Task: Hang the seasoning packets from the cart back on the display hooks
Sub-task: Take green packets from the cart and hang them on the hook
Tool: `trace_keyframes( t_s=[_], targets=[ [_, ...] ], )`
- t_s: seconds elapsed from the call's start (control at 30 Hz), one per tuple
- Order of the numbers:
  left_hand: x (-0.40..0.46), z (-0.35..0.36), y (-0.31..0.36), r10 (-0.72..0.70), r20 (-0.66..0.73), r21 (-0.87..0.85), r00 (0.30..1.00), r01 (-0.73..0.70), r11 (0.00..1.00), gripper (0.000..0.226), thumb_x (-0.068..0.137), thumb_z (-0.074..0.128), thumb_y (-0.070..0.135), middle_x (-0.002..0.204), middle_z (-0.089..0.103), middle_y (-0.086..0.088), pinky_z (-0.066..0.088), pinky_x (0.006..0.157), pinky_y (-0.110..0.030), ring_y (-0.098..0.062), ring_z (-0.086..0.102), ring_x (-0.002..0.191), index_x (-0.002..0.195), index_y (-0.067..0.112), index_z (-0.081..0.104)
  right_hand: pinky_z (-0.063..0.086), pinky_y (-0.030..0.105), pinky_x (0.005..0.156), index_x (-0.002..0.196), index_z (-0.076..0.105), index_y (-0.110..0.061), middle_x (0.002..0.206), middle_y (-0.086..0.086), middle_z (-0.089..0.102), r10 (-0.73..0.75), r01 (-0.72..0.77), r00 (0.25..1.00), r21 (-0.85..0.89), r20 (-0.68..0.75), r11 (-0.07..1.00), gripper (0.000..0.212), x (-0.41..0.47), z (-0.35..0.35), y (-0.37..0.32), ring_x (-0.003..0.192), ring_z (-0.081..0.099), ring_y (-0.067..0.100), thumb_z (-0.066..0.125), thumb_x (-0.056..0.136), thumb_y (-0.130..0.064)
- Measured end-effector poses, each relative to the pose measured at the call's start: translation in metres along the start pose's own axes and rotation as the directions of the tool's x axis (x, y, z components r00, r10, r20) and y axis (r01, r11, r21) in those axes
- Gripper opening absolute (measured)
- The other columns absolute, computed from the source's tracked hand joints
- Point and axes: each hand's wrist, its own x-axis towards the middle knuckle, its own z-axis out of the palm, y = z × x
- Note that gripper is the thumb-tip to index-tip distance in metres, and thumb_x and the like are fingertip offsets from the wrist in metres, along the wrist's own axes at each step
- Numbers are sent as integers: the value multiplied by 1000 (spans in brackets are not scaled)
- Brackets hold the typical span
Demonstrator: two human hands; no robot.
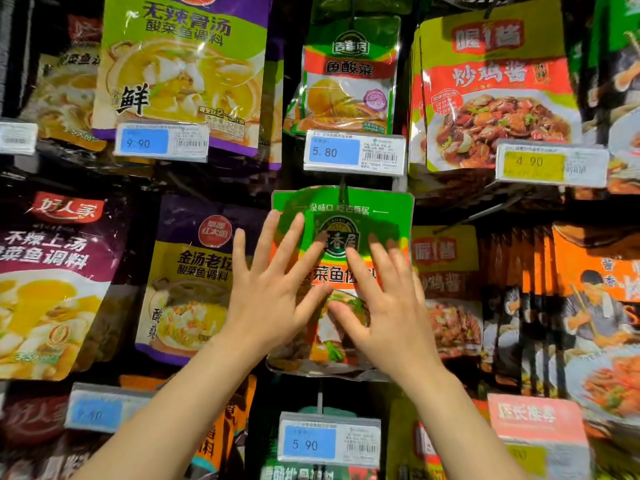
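Observation:
A green and orange seasoning packet [349, 216] hangs on a display hook [343, 190] in the middle of the rack. My left hand [273, 289] lies flat on the packet's left half with fingers spread and straight. Flat against the right half lies my right hand [388, 306], fingers also spread and straight. Both hands cover the packet's middle and lower print. The cart is out of view.
Packets hang all around: a purple and yellow one [194, 271] to the left, a yellow-green one [446, 271] to the right, a green one [349, 77] above. Price tags stick out on the hook ends: 5.80 [353, 154] above the hands, 5.90 [329, 441] below.

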Motion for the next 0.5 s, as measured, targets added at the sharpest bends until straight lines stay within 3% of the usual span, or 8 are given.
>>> trace_keyframes(
  t_s=[0.17,0.3,0.4,0.5],
  targets=[
    [-6,9,-9,-12,205,36,979,5,999,69,87,25,68,156,17,-2,9,111,-60,-24,3,145,147,35,20,37,51,105,139,35,-26,147,5,31,51,-54,981,14,187,998,67,-3,12,2,136,25,29,48,83,-60],
    [-26,12,-11,-12,320,-8,947,16,1000,70,85,27,66,156,19,-2,21,111,-56,-22,16,143,147,35,18,26,46,113,146,21,-31,155,1,12,47,-57,947,23,318,998,68,-9,9,3,142,8,25,51,88,-50],
    [-41,3,-8,-1,352,-60,936,24,998,67,83,33,59,152,30,-4,34,106,-51,-24,32,137,144,32,28,10,44,118,145,25,-34,156,0,11,51,-78,953,80,300,994,63,-13,1,-2,144,5,23,50,89,-48],
    [-50,-14,-7,20,299,-138,954,23,990,56,83,41,50,135,49,-6,49,89,-40,-25,50,119,133,25,46,16,47,116,139,39,-33,155,-2,21,55,-101,969,181,240,978,56,-21,-8,-13,143,16,19,52,87,-49]
  ],
)
